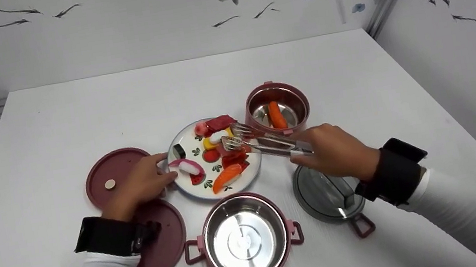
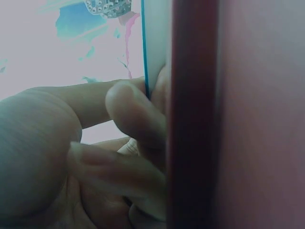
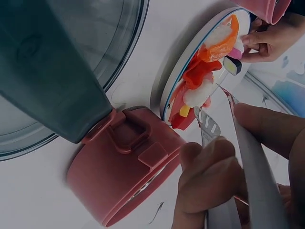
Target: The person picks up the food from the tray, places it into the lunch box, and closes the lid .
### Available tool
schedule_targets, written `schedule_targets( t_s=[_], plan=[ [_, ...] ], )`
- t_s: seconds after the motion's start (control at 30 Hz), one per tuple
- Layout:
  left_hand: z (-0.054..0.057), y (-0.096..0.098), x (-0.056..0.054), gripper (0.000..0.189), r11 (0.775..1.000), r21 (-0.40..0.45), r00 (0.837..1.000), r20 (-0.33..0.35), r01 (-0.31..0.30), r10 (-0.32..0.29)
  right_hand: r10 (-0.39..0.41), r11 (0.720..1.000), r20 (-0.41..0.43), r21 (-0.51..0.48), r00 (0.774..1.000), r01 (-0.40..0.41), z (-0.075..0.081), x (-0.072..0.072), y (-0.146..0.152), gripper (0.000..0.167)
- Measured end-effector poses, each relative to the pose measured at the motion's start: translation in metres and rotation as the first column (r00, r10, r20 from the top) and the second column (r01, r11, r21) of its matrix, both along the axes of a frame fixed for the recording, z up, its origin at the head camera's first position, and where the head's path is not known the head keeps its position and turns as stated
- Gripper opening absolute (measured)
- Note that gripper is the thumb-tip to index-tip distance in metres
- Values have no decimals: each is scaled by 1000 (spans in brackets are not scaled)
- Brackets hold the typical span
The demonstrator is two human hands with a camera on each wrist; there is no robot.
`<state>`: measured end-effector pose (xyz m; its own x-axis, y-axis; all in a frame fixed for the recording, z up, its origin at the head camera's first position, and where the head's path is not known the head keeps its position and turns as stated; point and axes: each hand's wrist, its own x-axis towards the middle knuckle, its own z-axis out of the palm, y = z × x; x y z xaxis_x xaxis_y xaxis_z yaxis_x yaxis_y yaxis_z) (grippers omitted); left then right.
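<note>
My left hand (image 1: 143, 182) pinches the left rim of a white plate (image 1: 186, 138) with a blue edge. Toy food covers much of the plate: an orange-topped sushi piece (image 1: 227, 176), a pink-and-white piece (image 1: 187, 166), a small dark roll (image 1: 178, 151) and several red and yellow pieces. Metal tongs (image 1: 279, 145) are gripped in my right hand (image 1: 334, 151). Their slotted tips stand apart over the plate's right side, close above the red and white pieces. In the left wrist view, a dark red edge (image 2: 195, 114) hides part of my left fingers.
Behind the tongs stands a small red pot (image 1: 304, 101) with a carrot (image 1: 276, 115) inside. A larger two-handled pot (image 1: 245, 242) stands in front of the plate. A grey see-through lid (image 1: 312, 198) lies below my right hand. Two dark red discs (image 1: 97, 179) lie under my left arm.
</note>
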<state>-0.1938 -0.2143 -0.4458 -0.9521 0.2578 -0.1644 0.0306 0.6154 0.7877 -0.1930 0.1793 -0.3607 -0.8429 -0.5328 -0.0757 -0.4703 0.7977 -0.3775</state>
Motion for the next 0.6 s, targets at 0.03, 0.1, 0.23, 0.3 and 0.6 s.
schedule_targets(
  t_s=[0.03,0.1,0.23,0.3,0.6],
  plan=[
    [0,0,0,49,1000,-2,1000,0,0,0,-4,1000,0,2,1000,4,0,0,0,40],
    [-1,0,0,49,1000,-7,1000,2,-1,1,-6,1000,-7,3,1000,6,-1,0,1,41],
    [-2,0,-1,52,1000,-15,1000,18,-1,1,-5,1000,-20,10,1000,5,-2,-1,2,43],
    [-2,-1,0,52,1000,-20,1000,19,-3,3,-5,1000,-21,14,1000,6,-2,-1,2,44],
    [1,-1,-1,51,1000,-26,1000,25,-2,3,-7,1000,-10,12,1000,8,-8,-3,2,42]
  ],
)
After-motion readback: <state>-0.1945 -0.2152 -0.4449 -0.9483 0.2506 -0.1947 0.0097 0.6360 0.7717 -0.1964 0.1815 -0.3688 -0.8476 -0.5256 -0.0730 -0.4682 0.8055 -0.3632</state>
